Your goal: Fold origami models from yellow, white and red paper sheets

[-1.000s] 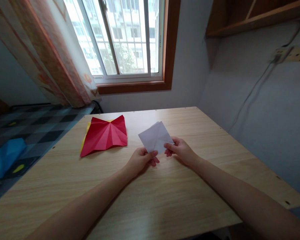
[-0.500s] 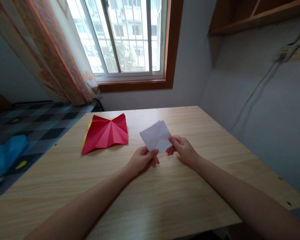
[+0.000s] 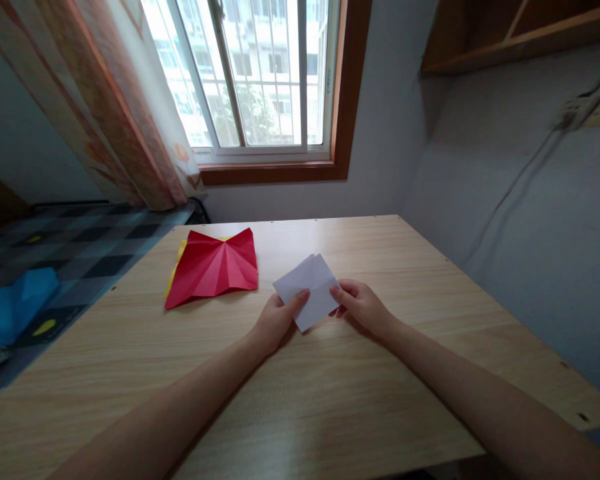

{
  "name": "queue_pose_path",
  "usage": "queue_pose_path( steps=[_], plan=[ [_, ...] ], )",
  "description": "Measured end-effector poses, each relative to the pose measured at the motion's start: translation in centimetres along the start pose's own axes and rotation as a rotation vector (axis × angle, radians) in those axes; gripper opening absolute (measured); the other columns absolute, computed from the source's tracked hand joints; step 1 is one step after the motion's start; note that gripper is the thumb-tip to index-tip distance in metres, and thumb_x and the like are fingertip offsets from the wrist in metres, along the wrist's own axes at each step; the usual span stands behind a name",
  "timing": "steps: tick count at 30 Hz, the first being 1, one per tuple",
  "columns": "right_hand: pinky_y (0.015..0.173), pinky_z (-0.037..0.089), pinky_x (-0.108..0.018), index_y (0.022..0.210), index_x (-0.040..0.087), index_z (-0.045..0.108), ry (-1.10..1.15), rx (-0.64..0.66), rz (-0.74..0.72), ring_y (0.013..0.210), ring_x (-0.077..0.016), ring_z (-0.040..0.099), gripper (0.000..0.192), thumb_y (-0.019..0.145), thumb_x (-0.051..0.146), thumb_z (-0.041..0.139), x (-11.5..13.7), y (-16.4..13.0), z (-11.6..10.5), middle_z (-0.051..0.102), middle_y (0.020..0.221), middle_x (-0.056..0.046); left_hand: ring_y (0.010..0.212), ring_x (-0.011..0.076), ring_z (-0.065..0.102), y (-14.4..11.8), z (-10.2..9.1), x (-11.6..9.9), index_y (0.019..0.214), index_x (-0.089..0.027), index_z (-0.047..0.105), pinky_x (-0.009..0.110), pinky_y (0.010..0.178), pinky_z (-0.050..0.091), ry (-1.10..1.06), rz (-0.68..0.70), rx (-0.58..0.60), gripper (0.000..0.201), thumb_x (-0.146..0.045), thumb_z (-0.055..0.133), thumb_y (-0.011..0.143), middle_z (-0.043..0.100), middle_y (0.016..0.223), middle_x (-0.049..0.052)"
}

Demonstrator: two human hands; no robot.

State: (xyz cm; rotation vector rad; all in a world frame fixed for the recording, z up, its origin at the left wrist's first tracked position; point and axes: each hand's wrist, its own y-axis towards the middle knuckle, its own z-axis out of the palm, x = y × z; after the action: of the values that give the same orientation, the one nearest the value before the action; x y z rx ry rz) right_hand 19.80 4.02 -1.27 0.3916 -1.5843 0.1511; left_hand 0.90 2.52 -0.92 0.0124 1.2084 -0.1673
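Holding the white folded paper (image 3: pixel 307 290) w/ both hands, we have it just above the wooden table (image 3: pixel 330 400), roughly mid-width and toward the far half. Our left hand (image 3: pixel 275 320) pinches the paper's near-left edge, thumb laid on top and fingers curled shut beneath; our right hand (image 3: pixel 360 307) pinches the right edge the same way, thumb tip on the upper face, other fingers tucked under. Edges first: the table's far edge runs below the window (image 3: pixel 260 73), the right edge slants along the grey wall (image 3: pixel 530 233) w/ only a narrow gap, and the left edge borders a checkered dark surface (image 3: pixel 80 247) w/ a blue item (image 3: pixel 15 307) on it. Open room: the whole near half of the tabletop around our forearms is bare wood, and so is the strip btwn our right hand and the right edge. To the left of the paper, near but apart, lies a red creased sheet (image 3: pixel 213 267) w/ a yellow sheet (image 3: pixel 179 257) peeking out from under its left side; a curtain (image 3: pixel 110 107) hangs beyond that corner, and a wooden shelf (image 3: pixel 510 33) sits high on the right wall. The paper itself is a small square-ish piece turned like a diamond, tilted w/ its far corner raised, showing a few faint crease lines across its face; layers at the far corner look slightly parted.
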Motion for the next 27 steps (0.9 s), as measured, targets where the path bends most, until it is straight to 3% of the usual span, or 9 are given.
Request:
queue_pose_path(
  steps=[9,16,22,27],
  plan=[
    [0.048,0.037,-0.023,0.073,0.017,0.062,-0.026,-0.107,-0.053,0.054,-0.0118,0.047,0.039,0.082,0.055,0.062,-0.15,-0.04,0.11,0.051,0.06,0.002,0.078,0.0212,0.067,-0.13,0.14,-0.08,0.095,-0.01,0.072,0.03,0.071,0.052,0.111,-0.056,0.052,0.05,-0.045,0.085,0.061,0.075,0.092,0.011],
    [0.052,0.037,-0.024,0.075,0.017,0.063,-0.107,-0.123,-0.087,0.058,-0.0127,0.047,0.037,0.084,0.053,0.06,-0.46,-0.2,0.17,0.056,0.066,0.0,0.081,0.0235,0.068,-0.09,0.12,-0.24,0.097,-0.009,0.071,0.032,0.075,0.053,0.05,-0.009,0.014,0.048,-0.044,0.082,0.066,0.074,0.094,0.013],
    [0.053,0.037,-0.024,0.078,0.017,0.063,-0.069,-0.12,-0.07,0.06,-0.0134,0.048,0.038,0.085,0.054,0.059,-0.52,-0.04,0.14,0.055,0.066,0.0,0.078,0.023,0.068,-0.05,-0.03,0.1,0.093,-0.008,0.072,0.033,0.076,0.052,0.059,-0.045,0.05,0.046,-0.044,0.082,0.067,0.075,0.086,0.011],
    [0.052,0.035,-0.023,0.08,0.017,0.064,-0.18,-0.172,-0.091,0.06,-0.0139,0.047,0.037,0.086,0.053,0.057,-0.72,0.09,-0.04,0.054,0.066,0.0,0.079,0.023,0.067,0.21,-0.28,0.46,0.095,-0.009,0.072,0.032,0.075,0.051,0.092,-0.051,0.09,0.049,-0.049,0.078,0.069,0.075,0.088,0.011]
  ],
)
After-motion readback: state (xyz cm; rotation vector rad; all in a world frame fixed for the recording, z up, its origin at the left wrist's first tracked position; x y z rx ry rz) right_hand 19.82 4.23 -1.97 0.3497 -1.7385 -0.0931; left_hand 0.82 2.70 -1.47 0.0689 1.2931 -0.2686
